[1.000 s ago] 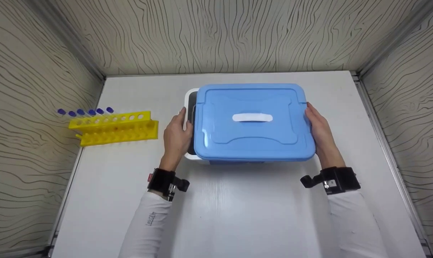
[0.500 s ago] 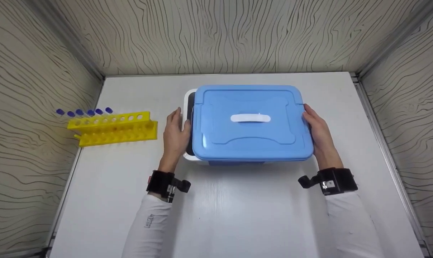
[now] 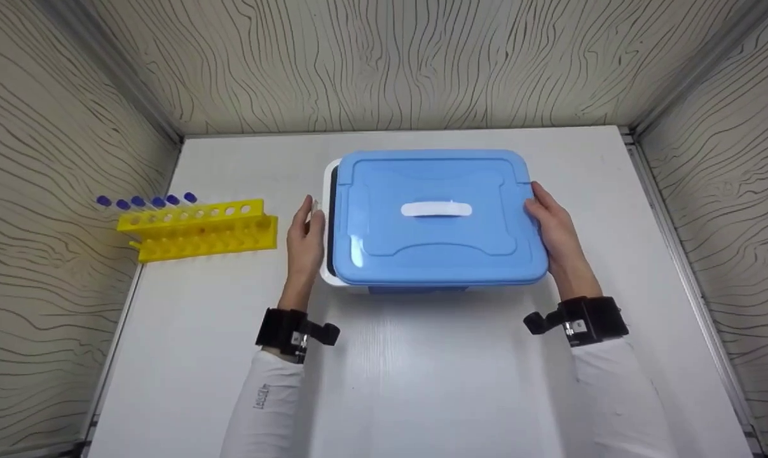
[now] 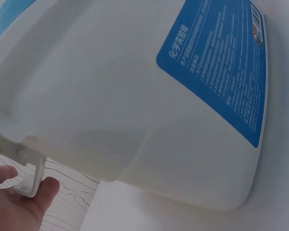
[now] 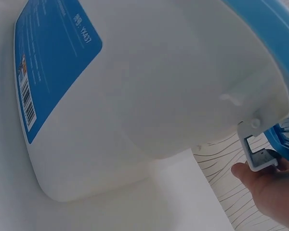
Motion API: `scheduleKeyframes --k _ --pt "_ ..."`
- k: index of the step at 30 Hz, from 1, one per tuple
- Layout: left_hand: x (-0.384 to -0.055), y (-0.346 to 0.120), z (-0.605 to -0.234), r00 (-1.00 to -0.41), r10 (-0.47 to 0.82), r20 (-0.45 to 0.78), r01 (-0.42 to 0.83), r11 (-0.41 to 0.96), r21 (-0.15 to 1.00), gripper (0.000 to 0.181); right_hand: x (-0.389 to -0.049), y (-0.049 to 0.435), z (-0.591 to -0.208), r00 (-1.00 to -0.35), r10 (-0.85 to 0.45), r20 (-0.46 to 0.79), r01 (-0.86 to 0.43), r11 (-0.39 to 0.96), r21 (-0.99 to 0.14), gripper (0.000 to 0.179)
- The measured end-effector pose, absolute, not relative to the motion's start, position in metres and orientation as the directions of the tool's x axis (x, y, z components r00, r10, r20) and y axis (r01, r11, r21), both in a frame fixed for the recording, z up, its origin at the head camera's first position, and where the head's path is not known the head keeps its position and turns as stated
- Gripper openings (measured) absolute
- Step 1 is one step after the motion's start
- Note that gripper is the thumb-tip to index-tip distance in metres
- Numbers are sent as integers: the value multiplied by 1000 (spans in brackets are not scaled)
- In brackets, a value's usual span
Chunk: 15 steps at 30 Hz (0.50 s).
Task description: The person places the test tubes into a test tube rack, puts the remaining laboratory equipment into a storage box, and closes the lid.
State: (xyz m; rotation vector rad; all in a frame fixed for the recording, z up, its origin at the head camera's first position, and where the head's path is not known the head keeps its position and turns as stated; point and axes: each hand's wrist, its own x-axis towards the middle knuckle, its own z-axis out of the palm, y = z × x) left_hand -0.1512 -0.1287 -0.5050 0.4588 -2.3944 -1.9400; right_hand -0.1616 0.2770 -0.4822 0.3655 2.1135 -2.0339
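A blue lid (image 3: 384, 184) with a white handle (image 3: 436, 208) lies over a white storage box (image 4: 96, 91), offset to the right. The box's white rim and a dark strip of its inside show at the left. At the box's left end, my left hand (image 3: 304, 245) pinches a white latch (image 4: 37, 178) between thumb and finger. My right hand (image 3: 559, 235) grips the lid's right edge, its thumb tip over the rim. Beside those fingers hangs the right latch (image 5: 253, 151). Some right fingers are hidden behind lid and latch.
A yellow test tube rack (image 3: 206, 232) stands on the left of the white table (image 3: 422, 375). Several tubes with blue caps (image 3: 158, 202) stick up from it. Patterned walls (image 3: 384, 70) close off the back and sides.
The lid has slid left over the box, narrowing the uncovered strip. My right hand moved left with it. My left hand drew back from the opening to the latch outside the rim.
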Motion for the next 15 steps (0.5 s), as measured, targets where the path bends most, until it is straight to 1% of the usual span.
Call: scheduleKeyframes --k 4,8,12,15 --pt "-150 -131 -506 -949 -244 -197 -231 118 966 53 -162 274 -481 -950 66 -304 309 91 -947 66" --pt "-149 -136 -506 -941 -236 -243 -252 9 968 53 -162 271 -480 -949 78 -306 315 140 -939 66" --pt "-145 -140 -506 -935 -213 -284 -257 -145 955 54 -162 269 -478 -951 88 -297 308 170 -936 66" --pt "-143 -143 -506 -928 -191 -320 -258 -289 922 53 -161 267 -477 -952 94 -291 304 206 -930 66"
